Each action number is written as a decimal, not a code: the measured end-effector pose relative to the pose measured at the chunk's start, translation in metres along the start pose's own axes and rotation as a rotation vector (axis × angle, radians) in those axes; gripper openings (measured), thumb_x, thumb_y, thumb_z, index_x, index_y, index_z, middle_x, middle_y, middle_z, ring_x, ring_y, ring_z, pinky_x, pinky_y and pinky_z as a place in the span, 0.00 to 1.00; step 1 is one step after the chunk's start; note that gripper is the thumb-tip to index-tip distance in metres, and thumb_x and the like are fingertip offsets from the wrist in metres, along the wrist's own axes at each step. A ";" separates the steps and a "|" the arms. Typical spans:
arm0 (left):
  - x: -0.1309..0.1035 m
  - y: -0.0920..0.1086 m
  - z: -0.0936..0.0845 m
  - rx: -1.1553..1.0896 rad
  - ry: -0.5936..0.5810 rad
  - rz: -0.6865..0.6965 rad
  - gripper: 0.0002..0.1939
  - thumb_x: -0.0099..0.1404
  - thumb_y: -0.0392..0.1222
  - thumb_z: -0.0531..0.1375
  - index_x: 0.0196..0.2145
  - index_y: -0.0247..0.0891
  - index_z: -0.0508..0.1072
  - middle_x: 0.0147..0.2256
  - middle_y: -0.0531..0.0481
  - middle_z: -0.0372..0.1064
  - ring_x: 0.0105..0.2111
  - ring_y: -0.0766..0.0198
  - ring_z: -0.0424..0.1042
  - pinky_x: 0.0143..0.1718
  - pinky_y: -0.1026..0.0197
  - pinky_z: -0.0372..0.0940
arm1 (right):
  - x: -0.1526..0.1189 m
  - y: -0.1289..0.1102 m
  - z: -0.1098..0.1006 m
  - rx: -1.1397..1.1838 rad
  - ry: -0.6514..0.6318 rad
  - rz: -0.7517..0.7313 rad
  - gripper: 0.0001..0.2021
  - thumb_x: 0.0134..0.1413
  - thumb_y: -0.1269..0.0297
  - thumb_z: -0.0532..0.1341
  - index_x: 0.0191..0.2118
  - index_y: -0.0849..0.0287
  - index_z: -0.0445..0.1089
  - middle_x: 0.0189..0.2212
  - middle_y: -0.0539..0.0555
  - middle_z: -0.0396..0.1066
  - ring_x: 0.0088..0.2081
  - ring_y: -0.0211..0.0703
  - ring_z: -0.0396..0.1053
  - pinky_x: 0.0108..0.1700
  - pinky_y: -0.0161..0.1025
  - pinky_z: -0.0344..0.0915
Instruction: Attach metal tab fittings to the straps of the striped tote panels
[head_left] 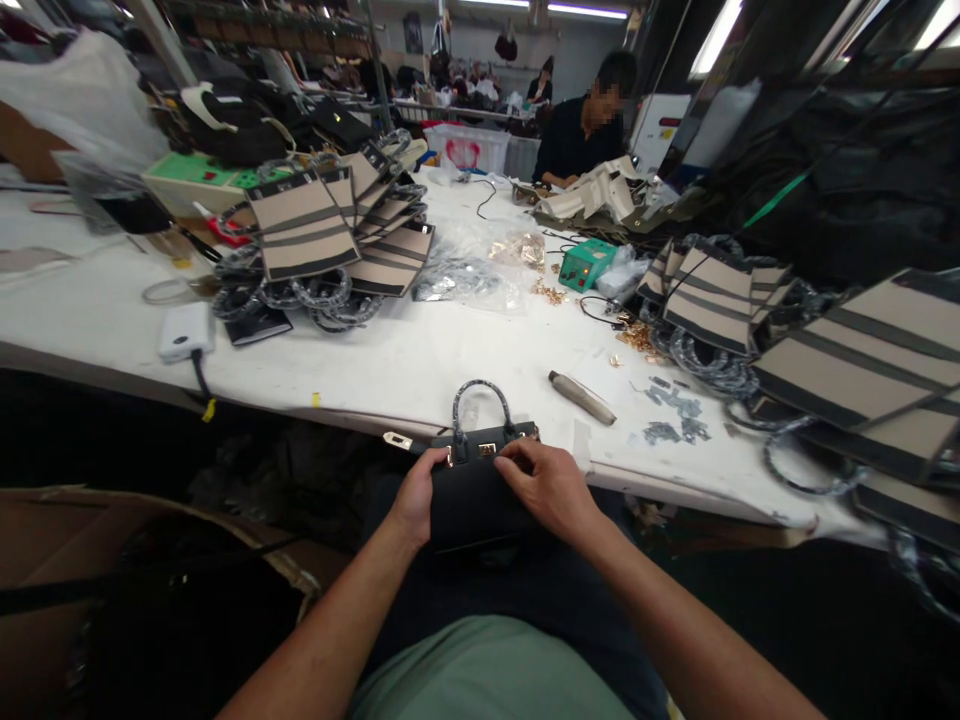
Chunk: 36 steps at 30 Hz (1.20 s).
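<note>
A small black handbag (472, 505) rests between my lap and the table's front edge. Its arched handle (481, 388) is wrapped in clear plastic and stands up. My left hand (417, 497) grips the bag's left side, thumb near a gold fitting. My right hand (546, 483) is closed at the front, its fingertips beside the gold clasp (487, 450); whether a small part is pinched there cannot be seen. A strap end with a gold plate (397, 440) sticks out to the left.
Striped beige panels with wrapped handles are piled at left (304, 225) and right (862, 350). On the white table (420, 350) lie a taped tool (582, 398), gold hardware (637, 337), grey metal pieces (675, 410) and a green box (589, 264). A co-worker (581, 135) sits opposite.
</note>
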<state>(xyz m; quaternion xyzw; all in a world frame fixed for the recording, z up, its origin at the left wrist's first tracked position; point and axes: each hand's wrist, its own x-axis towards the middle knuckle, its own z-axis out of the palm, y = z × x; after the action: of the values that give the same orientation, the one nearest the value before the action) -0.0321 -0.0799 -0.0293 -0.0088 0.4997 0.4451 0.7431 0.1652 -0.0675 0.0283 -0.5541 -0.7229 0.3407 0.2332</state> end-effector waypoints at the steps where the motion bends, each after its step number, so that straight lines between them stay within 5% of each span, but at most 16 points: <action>1: 0.000 -0.001 0.000 0.003 0.015 0.012 0.13 0.57 0.45 0.63 0.31 0.31 0.79 0.25 0.41 0.78 0.24 0.53 0.78 0.31 0.54 0.74 | -0.001 -0.004 -0.001 0.029 0.015 -0.025 0.09 0.63 0.57 0.60 0.37 0.53 0.77 0.32 0.49 0.78 0.34 0.42 0.74 0.38 0.37 0.65; 5: 0.001 -0.007 0.000 0.007 0.094 0.130 0.12 0.55 0.45 0.66 0.31 0.31 0.79 0.25 0.44 0.78 0.24 0.55 0.77 0.30 0.57 0.72 | 0.007 0.003 -0.022 0.050 0.336 -0.083 0.13 0.65 0.54 0.57 0.40 0.55 0.76 0.37 0.54 0.78 0.37 0.45 0.74 0.40 0.39 0.69; 8: 0.000 -0.012 0.002 0.016 0.186 0.306 0.11 0.53 0.44 0.70 0.32 0.34 0.79 0.27 0.50 0.78 0.30 0.57 0.78 0.36 0.60 0.71 | 0.028 0.030 -0.046 -0.187 0.541 -0.100 0.13 0.64 0.57 0.57 0.46 0.56 0.75 0.47 0.58 0.75 0.46 0.49 0.72 0.48 0.43 0.69; 13: -0.001 -0.005 0.013 0.039 0.258 0.544 0.07 0.57 0.39 0.70 0.35 0.39 0.79 0.38 0.52 0.80 0.49 0.55 0.75 0.52 0.61 0.65 | 0.065 0.081 -0.064 -0.613 0.245 -0.017 0.18 0.60 0.59 0.60 0.55 0.55 0.73 0.55 0.59 0.72 0.54 0.55 0.68 0.58 0.49 0.62; 17: 0.004 0.014 0.023 0.119 0.234 0.705 0.11 0.58 0.34 0.69 0.40 0.40 0.80 0.45 0.49 0.79 0.55 0.52 0.71 0.59 0.60 0.60 | 0.081 0.098 -0.069 -0.674 0.224 0.123 0.24 0.62 0.58 0.58 0.62 0.58 0.67 0.55 0.63 0.70 0.53 0.57 0.68 0.55 0.50 0.63; 20: 0.007 0.026 0.029 0.208 0.263 0.826 0.17 0.55 0.31 0.70 0.43 0.42 0.80 0.46 0.48 0.77 0.58 0.52 0.68 0.63 0.60 0.56 | 0.071 0.086 -0.071 -0.468 0.262 0.156 0.23 0.62 0.56 0.55 0.59 0.59 0.68 0.50 0.62 0.73 0.50 0.55 0.69 0.52 0.48 0.65; 23: 0.009 0.033 0.031 0.409 0.266 0.991 0.18 0.57 0.32 0.69 0.46 0.42 0.79 0.50 0.45 0.74 0.57 0.51 0.68 0.64 0.59 0.55 | 0.040 0.049 -0.055 -0.015 0.264 0.172 0.25 0.64 0.49 0.53 0.59 0.59 0.66 0.36 0.56 0.75 0.36 0.49 0.71 0.40 0.43 0.67; 26: 0.013 0.037 0.031 0.813 0.290 1.151 0.18 0.63 0.34 0.62 0.51 0.42 0.76 0.52 0.43 0.71 0.56 0.50 0.69 0.62 0.53 0.59 | 0.017 0.009 -0.018 0.467 -0.047 0.170 0.24 0.62 0.48 0.56 0.57 0.57 0.65 0.24 0.48 0.68 0.25 0.41 0.64 0.29 0.37 0.62; 28: 0.017 0.041 0.030 1.123 0.348 1.215 0.18 0.65 0.33 0.58 0.52 0.42 0.75 0.55 0.41 0.69 0.56 0.47 0.68 0.60 0.46 0.62 | 0.020 -0.004 0.008 0.655 -0.146 0.201 0.22 0.60 0.49 0.59 0.55 0.57 0.67 0.22 0.46 0.65 0.22 0.37 0.60 0.25 0.34 0.58; 31: 0.027 0.050 0.025 1.467 0.402 1.362 0.18 0.65 0.31 0.57 0.51 0.42 0.75 0.61 0.41 0.65 0.61 0.42 0.63 0.60 0.37 0.60 | 0.042 0.003 0.029 0.807 0.053 0.320 0.21 0.59 0.48 0.59 0.52 0.57 0.68 0.27 0.48 0.67 0.22 0.34 0.58 0.20 0.31 0.54; 33: 0.036 0.056 0.021 1.569 0.229 1.493 0.20 0.66 0.28 0.55 0.51 0.43 0.75 0.61 0.45 0.67 0.63 0.45 0.61 0.61 0.38 0.60 | 0.055 0.016 0.027 0.832 0.203 0.364 0.24 0.59 0.46 0.60 0.54 0.55 0.67 0.34 0.50 0.70 0.23 0.34 0.61 0.18 0.30 0.54; 36: 0.048 0.064 0.016 1.577 -0.101 1.542 0.21 0.65 0.24 0.51 0.46 0.43 0.77 0.50 0.50 0.77 0.59 0.54 0.66 0.60 0.45 0.65 | 0.061 0.028 0.012 0.726 0.189 0.372 0.28 0.60 0.46 0.61 0.61 0.52 0.63 0.33 0.49 0.71 0.21 0.34 0.61 0.16 0.30 0.54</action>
<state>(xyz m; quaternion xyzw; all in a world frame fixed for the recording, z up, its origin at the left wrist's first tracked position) -0.0583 -0.0028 -0.0298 0.7999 0.4839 0.3452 0.0829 0.1577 -0.0075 -0.0025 -0.5858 -0.4189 0.5573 0.4132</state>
